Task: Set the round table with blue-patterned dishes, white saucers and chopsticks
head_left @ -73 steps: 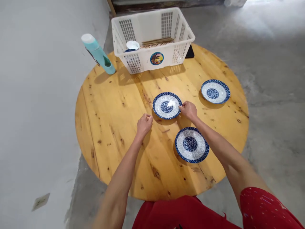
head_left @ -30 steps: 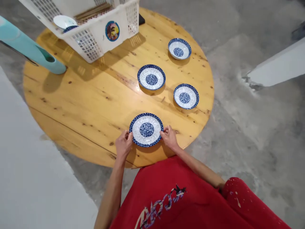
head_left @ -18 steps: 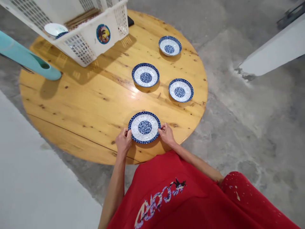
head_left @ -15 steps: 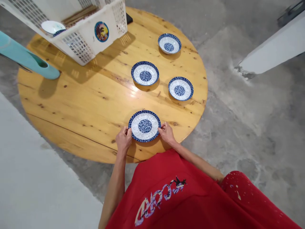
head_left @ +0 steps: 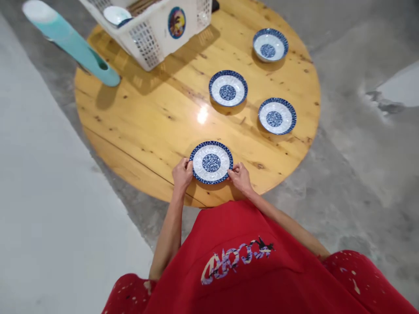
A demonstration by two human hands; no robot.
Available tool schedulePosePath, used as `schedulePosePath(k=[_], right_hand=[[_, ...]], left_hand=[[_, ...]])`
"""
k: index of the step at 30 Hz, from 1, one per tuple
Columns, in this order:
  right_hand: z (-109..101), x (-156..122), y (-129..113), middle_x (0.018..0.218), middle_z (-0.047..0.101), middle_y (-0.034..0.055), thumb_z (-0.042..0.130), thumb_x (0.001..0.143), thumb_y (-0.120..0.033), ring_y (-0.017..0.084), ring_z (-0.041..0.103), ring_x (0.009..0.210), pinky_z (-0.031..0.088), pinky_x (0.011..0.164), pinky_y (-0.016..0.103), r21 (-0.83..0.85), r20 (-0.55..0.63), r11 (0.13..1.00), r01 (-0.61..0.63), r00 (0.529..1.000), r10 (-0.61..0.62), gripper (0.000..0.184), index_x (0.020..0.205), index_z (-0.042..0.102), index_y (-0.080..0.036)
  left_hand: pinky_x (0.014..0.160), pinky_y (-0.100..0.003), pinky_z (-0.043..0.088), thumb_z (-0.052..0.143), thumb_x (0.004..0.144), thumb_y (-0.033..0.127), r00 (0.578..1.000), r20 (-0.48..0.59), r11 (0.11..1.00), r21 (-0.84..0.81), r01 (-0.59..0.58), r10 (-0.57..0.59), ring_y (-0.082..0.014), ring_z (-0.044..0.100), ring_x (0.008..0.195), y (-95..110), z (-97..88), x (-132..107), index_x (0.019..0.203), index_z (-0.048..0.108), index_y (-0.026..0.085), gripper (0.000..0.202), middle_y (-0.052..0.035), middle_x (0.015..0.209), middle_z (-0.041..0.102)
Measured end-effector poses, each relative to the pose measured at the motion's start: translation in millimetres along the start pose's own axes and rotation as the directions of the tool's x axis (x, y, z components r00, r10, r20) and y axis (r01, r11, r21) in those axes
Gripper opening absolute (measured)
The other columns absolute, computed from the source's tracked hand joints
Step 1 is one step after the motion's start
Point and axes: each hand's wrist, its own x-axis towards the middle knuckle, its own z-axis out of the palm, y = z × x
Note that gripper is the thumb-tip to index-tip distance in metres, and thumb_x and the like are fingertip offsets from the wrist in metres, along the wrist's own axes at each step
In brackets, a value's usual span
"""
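Note:
A blue-and-white patterned plate (head_left: 211,162) is at the near edge of the round wooden table. My left hand (head_left: 183,174) pinches its left rim, and my right hand (head_left: 240,177) pinches the rim on the right, thumbs on top. Whether the plate rests on the wood or is slightly lifted, I cannot tell. Beyond it stand three matching dishes: a middle one (head_left: 228,88), one to the right (head_left: 277,116) and a deeper-looking bowl (head_left: 270,45) farthest back.
The wooden table (head_left: 147,126) carries a white plastic basket (head_left: 157,39) at the back left, holding a white dish (head_left: 117,15) and brown sticks. A turquoise, long-handled object (head_left: 75,46) juts over the left edge. At far right is a white post's base (head_left: 402,87).
The camera view has shifted, so the table and dishes sit farther right and higher. Both hands keep their hold on the plate's rim.

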Motion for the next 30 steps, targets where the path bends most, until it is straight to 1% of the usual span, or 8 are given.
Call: schedulePosePath(k=[4,8,12,16,21,26,30], right_hand=[[12.1,1.0,-5.0,0.063,0.057,-0.0048,0.058,0.074,-0.042,0.016,0.061,0.051,0.045,0.049,0.025,0.02,0.046,1.0,0.0,0.999,0.0,0.028,0.083,0.038,-0.025],[21.2,4.8,-7.8,0.061,0.056,-0.0054,0.058,0.074,-0.042,0.016,0.062,0.051,0.044,0.047,0.025,0.033,0.032,0.999,0.008,0.999,-0.009,0.027,0.082,0.039,-0.024],[25.5,8.0,-5.8,0.059,0.056,-0.0059,0.058,0.072,-0.04,0.016,0.061,0.05,0.043,0.047,0.024,0.044,0.023,0.999,-0.009,1.0,0.008,0.027,0.082,0.039,-0.024],[27.6,8.0,-3.7,0.06,0.057,-0.0059,0.059,0.072,-0.038,0.015,0.06,0.049,0.043,0.047,0.024,0.077,0.001,0.997,-0.023,1.0,0.023,0.027,0.083,0.039,-0.024],[27.2,7.9,-4.7,0.059,0.057,-0.0063,0.056,0.074,-0.032,0.015,0.06,0.05,0.043,0.049,0.024,0.067,-0.022,0.997,-0.03,0.999,0.032,0.02,0.083,0.041,-0.024],[22.6,11.4,-3.0,0.06,0.058,-0.006,0.054,0.077,-0.025,0.015,0.063,0.054,0.045,0.052,0.024,0.003,-0.041,0.999,-0.043,0.998,0.043,0.013,0.083,0.042,-0.024],[19.8,13.2,1.1,0.063,0.059,-0.0059,0.055,0.077,-0.023,0.014,0.061,0.056,0.046,0.056,0.024,-0.044,-0.071,0.998,-0.04,0.997,0.037,0.012,0.084,0.044,-0.024]], left_hand=[[0.066,-0.025,0.034,0.046,0.09,0.03,0.999,-0.039,0.999,0.031,0.011,-0.01,-0.0151,0.053,0.067,-10.9,-6.8,3.6,0.074,0.057,0.021,0.022,-0.0006,0.069,0.059],[0.067,-0.025,0.035,0.048,0.09,0.029,0.997,-0.071,0.999,0.038,0.016,-0.013,-0.0159,0.055,0.068,-18.0,-8.2,11.3,0.075,0.06,0.021,0.021,-0.0011,0.069,0.06],[0.065,-0.025,0.033,0.048,0.09,0.03,0.998,-0.067,0.999,0.042,0.016,-0.014,-0.0157,0.054,0.066,-19.6,-8.2,15.8,0.073,0.059,0.021,0.022,-0.0007,0.067,0.059],[0.065,-0.025,0.033,0.048,0.09,0.03,0.998,-0.052,0.999,0.034,0.019,-0.017,-0.0156,0.054,0.066,-19.6,-10.1,15.8,0.073,0.059,0.021,0.022,-0.0006,0.068,0.06],[0.066,-0.025,0.035,0.048,0.088,0.031,0.999,-0.044,1.0,0.025,-0.003,0.005,-0.0162,0.055,0.069,-19.0,-10.5,14.5,0.076,0.061,0.021,0.02,-0.0012,0.07,0.062],[0.065,-0.025,0.035,0.049,0.087,0.034,0.999,-0.045,1.0,0.024,-0.008,0.009,-0.016,0.052,0.067,-15.5,-6.6,13.6,0.075,0.06,0.021,0.021,-0.0004,0.068,0.059],[0.065,-0.026,0.035,0.05,0.086,0.035,1.0,-0.029,1.0,0.018,-0.009,0.009,-0.0162,0.051,0.065,-11.6,-5.5,9.9,0.073,0.057,0.021,0.02,-0.0001,0.065,0.056]])
